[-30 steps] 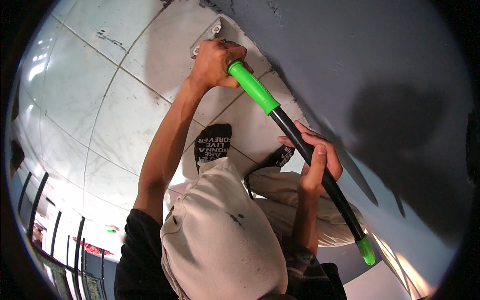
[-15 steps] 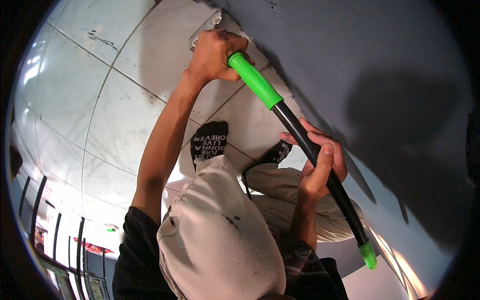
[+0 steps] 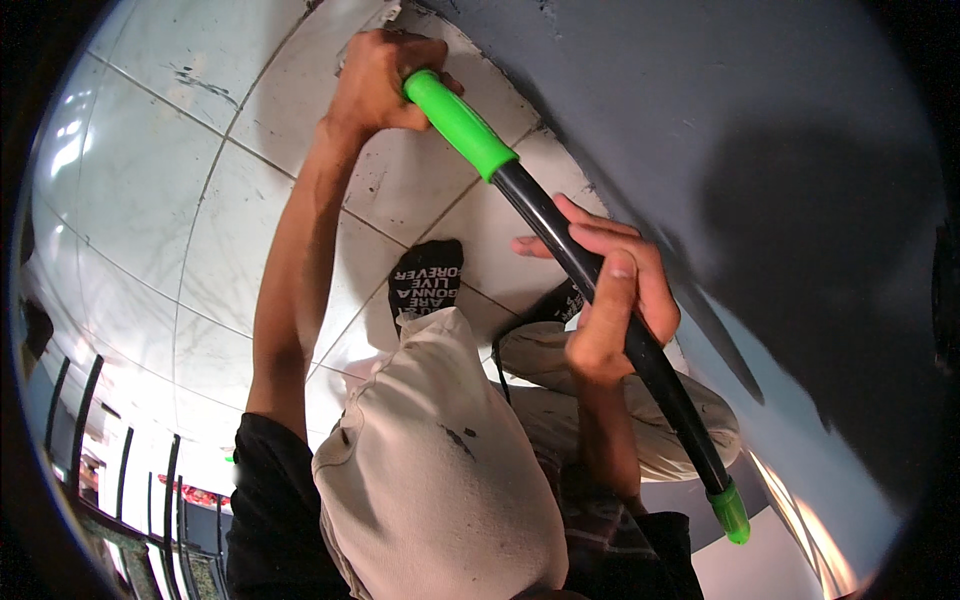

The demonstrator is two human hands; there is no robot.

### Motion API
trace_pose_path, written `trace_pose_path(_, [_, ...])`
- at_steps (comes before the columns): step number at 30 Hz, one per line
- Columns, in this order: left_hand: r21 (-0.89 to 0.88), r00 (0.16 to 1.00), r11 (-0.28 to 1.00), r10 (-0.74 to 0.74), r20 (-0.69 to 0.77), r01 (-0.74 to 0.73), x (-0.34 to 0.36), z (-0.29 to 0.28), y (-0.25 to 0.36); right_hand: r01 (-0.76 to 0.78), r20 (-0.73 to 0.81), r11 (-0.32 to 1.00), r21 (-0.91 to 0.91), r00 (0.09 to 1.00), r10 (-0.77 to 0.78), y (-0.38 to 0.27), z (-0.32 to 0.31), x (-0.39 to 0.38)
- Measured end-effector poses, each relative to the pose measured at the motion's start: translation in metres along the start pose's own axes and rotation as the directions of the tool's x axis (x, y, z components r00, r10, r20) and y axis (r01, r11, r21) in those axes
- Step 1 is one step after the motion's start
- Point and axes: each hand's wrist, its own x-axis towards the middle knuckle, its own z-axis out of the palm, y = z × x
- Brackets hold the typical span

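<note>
Clamped by the left hand (image 3: 378, 85), loosely wrapped by the right hand (image 3: 606, 325), the green-sleeved black pole (image 3: 545, 225) could be twisted by uneven pressure.

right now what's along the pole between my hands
Head view: the green grip and a stretch of black shaft lie between the left hand and right hand.

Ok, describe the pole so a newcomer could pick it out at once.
Start at the big grey wall on the picture's right, beside the white tiled floor. In front of them, the black pole slants from the left hand through the right hand toward the lower right. Unlike the black bars at lower left, it has a bright green grip and green tip.
</note>
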Motion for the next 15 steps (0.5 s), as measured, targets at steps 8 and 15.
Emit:
trace_pose_path(8, [0.053, 1.000, 0.998, -0.024, -0.010, 0.024, 0.002, -0.008, -0.006, -0.083, 0.001, 0.975, 0.208, 0.996, 0.084, 0.007, 0.002, 0.003])
trace_pose_path(15, [-0.024, 0.999, 0.999, -0.041, 0.026, 0.041, -0.008, 0.029, 0.039, -0.156, -0.107, 0.984, 0.091, 0.980, 0.165, 0.003, -0.027, -0.032])
